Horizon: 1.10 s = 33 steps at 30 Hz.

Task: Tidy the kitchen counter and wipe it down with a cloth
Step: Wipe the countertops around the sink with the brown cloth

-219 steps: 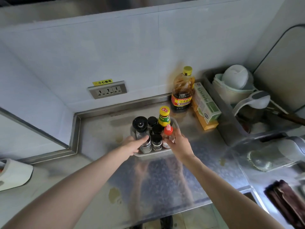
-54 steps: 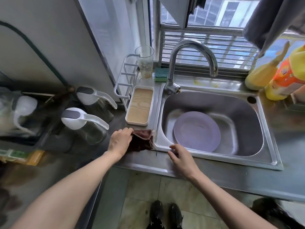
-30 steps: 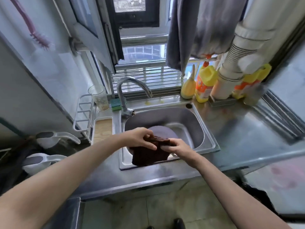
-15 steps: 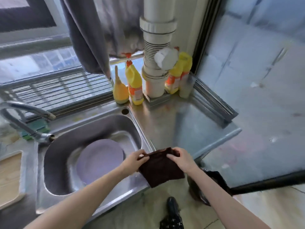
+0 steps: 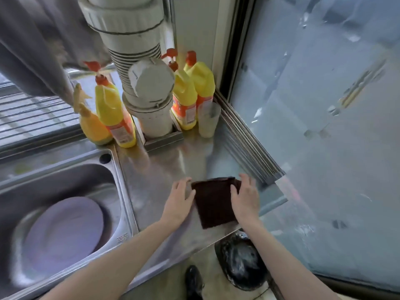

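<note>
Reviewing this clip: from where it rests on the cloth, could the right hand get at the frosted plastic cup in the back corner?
Probably yes. The right hand lies on the brown cloth, and bare steel counter runs unobstructed to the frosted cup.

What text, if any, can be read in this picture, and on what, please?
Nothing can be read.
Sink rim stamp: small marks, too blurred.
Bottle label: print blurred.
Second bottle label: print blurred.

I've carried the cloth point(image 5: 214, 202) from beside the sink and spread it flat on the counter point(image 5: 164, 169) with both hands.
</note>
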Available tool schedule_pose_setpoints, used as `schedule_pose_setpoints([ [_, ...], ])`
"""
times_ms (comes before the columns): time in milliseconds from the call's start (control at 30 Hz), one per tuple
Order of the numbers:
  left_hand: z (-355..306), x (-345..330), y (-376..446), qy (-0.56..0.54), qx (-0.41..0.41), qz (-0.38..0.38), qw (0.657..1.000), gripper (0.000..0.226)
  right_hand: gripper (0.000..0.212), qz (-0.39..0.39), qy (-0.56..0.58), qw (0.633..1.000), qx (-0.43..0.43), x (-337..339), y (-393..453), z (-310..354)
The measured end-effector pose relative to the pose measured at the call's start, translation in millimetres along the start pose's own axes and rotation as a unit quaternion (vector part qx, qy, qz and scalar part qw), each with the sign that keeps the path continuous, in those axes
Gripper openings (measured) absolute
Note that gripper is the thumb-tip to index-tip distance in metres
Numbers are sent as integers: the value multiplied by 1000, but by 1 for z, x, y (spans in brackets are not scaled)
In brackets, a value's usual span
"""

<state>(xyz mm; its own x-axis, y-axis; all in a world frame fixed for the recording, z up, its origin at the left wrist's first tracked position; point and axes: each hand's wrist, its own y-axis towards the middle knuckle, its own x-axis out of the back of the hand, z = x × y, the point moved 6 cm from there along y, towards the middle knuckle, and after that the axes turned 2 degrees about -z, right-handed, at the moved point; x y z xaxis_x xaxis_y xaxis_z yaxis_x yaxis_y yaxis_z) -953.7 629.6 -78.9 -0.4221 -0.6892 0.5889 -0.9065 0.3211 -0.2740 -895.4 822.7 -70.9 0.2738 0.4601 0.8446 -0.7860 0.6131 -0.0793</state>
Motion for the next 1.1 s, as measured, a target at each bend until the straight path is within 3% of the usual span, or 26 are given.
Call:
schedule_pose_setpoints([
  [33,1,0,6,44,-12,-8,999,41,40,-34,-44,998,27,1,6,4],
  [100,12,0,12,182,-32,-6,983,52,46,-30,-102,990,87,-13,6,12],
  [167,32,-3,15,280,-20,27,959,67,59,66,-142,982,108,-45,-10,11],
  [233,48,-9,18,332,-10,78,940,89,69,155,-178,965,113,-74,-30,2],
  [400,51,-21,33,411,-29,168,896,121,77,161,-199,960,114,-76,17,-27],
  [533,46,-24,41,434,-29,196,879,113,74,159,-204,965,49,-65,68,-27],
  [667,48,-23,38,437,-26,193,878,115,70,126,-185,967,123,-74,2,-22],
  [767,50,-23,40,432,-36,191,880,129,69,154,-183,959,154,-74,-60,-33],
  [900,50,-23,40,416,-41,197,887,142,71,133,-219,954,153,-67,-34,-46],
  [1100,49,-23,40,420,-53,179,888,113,72,144,-186,971,38,-73,25,-20],
])
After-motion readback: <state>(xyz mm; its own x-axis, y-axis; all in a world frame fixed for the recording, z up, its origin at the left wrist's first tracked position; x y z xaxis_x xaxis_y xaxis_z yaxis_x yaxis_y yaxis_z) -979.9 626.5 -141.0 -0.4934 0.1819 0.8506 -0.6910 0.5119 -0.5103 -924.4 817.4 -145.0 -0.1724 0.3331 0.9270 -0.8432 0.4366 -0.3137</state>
